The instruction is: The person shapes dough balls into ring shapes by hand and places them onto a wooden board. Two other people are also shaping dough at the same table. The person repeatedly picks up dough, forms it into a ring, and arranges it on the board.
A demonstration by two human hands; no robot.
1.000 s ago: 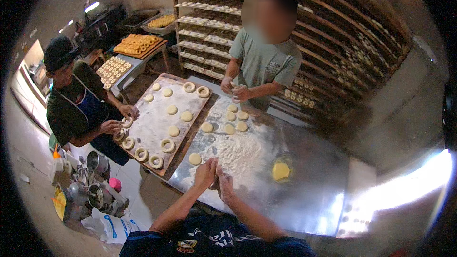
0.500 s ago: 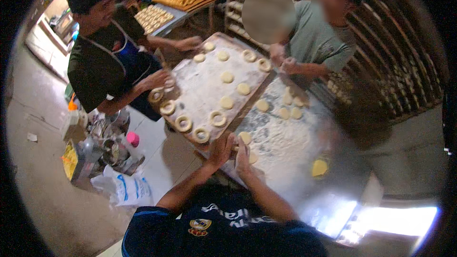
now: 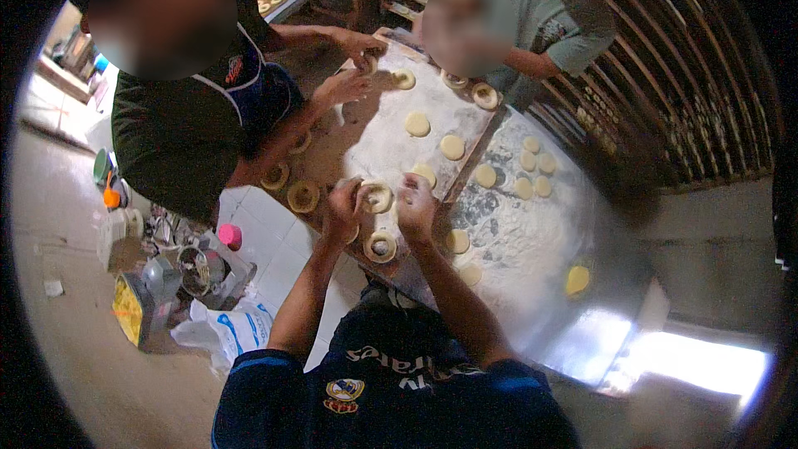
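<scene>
A ring of pale dough (image 3: 378, 197) lies on the floured board (image 3: 378, 145) between my hands. My left hand (image 3: 341, 208) is closed at the ring's left edge, with its thumb and fingers on the dough. On the other side, my right hand (image 3: 416, 208) has curled fingers close to the ring's right edge. Its fingertips also meet a flat dough disc (image 3: 425, 172), and what they grip, if anything, is hidden. Nearer me lies a second dough ring (image 3: 380, 247); another is partly covered by my left hand.
At left, a co-worker's hands (image 3: 353, 75) handle dough at the board's far end. Another person (image 3: 532, 25) stands at the far right. Dough discs (image 3: 529, 162) lie on the floured table (image 3: 515, 233) beside the board. Bowls and a white bag (image 3: 224, 328) crowd the floor at left.
My hands have moved up from the board's near edge onto the board and spread apart, with a dough ring between them. The left co-worker leans farther over, hands at the far end.
</scene>
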